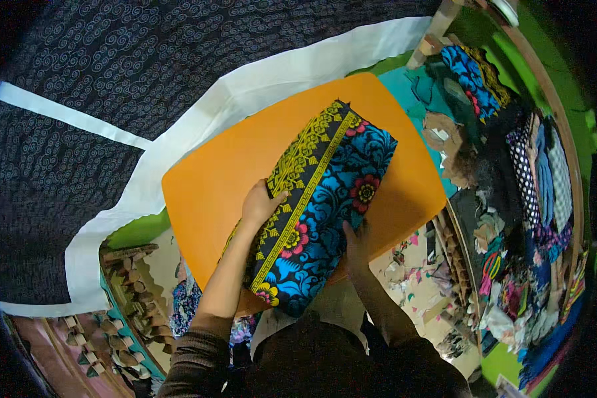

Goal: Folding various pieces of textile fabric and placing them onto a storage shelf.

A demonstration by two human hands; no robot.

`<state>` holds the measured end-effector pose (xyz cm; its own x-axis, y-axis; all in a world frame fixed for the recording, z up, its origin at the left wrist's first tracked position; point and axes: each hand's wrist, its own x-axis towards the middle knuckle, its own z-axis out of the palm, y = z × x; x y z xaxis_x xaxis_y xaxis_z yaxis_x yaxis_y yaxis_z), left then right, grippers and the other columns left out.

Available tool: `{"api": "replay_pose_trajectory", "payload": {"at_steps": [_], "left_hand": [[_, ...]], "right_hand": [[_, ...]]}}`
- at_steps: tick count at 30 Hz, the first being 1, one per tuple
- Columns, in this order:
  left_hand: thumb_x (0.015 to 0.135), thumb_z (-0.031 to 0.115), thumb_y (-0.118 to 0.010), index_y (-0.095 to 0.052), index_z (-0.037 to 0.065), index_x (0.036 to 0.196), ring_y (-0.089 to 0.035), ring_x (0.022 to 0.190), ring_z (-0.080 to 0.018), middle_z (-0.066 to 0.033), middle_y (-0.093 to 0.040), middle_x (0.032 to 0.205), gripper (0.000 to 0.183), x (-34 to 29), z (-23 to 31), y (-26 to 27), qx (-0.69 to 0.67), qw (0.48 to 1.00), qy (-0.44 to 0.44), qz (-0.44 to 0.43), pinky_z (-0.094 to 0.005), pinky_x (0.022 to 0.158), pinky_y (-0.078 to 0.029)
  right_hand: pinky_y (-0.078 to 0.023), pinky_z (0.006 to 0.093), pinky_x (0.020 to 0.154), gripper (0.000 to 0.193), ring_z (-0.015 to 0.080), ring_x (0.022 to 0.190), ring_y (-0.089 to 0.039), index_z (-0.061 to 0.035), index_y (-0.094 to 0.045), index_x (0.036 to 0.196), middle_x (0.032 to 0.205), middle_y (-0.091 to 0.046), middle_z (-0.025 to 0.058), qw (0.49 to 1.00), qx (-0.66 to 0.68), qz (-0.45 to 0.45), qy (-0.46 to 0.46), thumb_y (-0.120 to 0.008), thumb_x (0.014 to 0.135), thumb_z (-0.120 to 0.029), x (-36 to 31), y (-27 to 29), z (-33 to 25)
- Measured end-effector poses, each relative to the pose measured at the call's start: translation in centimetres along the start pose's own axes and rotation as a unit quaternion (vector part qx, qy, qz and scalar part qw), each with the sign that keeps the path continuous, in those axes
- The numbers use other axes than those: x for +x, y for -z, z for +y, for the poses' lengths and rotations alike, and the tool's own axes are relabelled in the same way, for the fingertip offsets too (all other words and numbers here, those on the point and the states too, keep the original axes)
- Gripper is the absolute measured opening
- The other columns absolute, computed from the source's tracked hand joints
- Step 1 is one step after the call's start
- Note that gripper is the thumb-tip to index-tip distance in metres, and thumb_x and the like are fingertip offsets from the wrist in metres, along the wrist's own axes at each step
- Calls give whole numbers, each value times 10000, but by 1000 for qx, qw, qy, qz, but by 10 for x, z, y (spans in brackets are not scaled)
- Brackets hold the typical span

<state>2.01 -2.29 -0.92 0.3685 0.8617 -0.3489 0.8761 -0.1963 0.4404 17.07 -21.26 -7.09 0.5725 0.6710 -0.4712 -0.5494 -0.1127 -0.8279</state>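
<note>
A folded patterned cloth (318,219), black with blue leaves, red flowers and a yellow border, lies slantwise over an orange tabletop (205,179). My left hand (262,204) grips its left edge, the thumb on top and some of the fingers hidden. On the cloth's right side, my right hand (356,247) rests against the edge in shadow. Its fingers are partly hidden, so how firmly they hold is unclear. The cloth's near end reaches close to my body.
A dark swirl-patterned cloth with a white border (199,106) spreads across the far left. Another blue-and-yellow patterned cloth (474,83) lies at the far right, above heaped fabrics (540,179). Scraps (411,272) litter the floor at right. Wooden racks (139,285) stand lower left.
</note>
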Motion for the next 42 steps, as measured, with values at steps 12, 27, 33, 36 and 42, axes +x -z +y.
{"api": "replay_pose_trajectory", "payload": {"at_steps": [12, 27, 33, 36, 42], "left_hand": [[842, 183, -561, -535, 39, 1111, -596, 850, -139, -56, -607, 1027, 306, -5, 37, 94, -505, 839, 26, -204, -283, 772, -481], [799, 365, -580, -580, 20, 1029, -515, 842, -132, -31, -593, 919, 415, -88, -44, 82, -469, 883, -16, -8, -283, 810, -389], [819, 289, -598, -421, -46, 1172, -528, 951, -168, -124, -562, 1042, 518, -172, -72, -22, -425, 898, 63, 99, -301, 836, -417], [803, 268, -620, -425, -54, 1160, -534, 973, -207, -153, -564, 1047, 519, -163, -83, -25, -400, 905, 69, 127, -321, 853, -411], [825, 321, -562, -508, -66, 1036, -571, 919, -342, -253, -585, 946, 445, -109, -59, 2, -224, 968, 77, 85, -365, 801, -436]], "right_hand": [[-431, 398, 893, 514, 255, 973, -549, -34, -454, 1173, 1110, -543, 113, 973, 102, -191, -87, -683, 720, -112, 62, -26, -126], [-312, 340, 965, 467, 172, 1118, -415, -76, -394, 1262, 1247, -424, 65, 967, -131, -206, -69, -506, 876, -312, -4, -55, -143], [-461, 339, 827, 534, 187, 1027, -493, -108, -330, 1264, 1175, -448, 44, 951, -28, -259, -167, -602, 823, -237, -30, 12, 5], [-471, 326, 800, 458, 168, 987, -514, -84, -385, 1220, 1137, -478, 52, 951, 5, -248, -185, -584, 834, -228, -34, 11, -5], [-444, 341, 802, 412, 205, 1014, -508, -38, -446, 1157, 1123, -496, 127, 949, -151, -191, -202, -588, 824, -234, -13, -19, -41]]}}
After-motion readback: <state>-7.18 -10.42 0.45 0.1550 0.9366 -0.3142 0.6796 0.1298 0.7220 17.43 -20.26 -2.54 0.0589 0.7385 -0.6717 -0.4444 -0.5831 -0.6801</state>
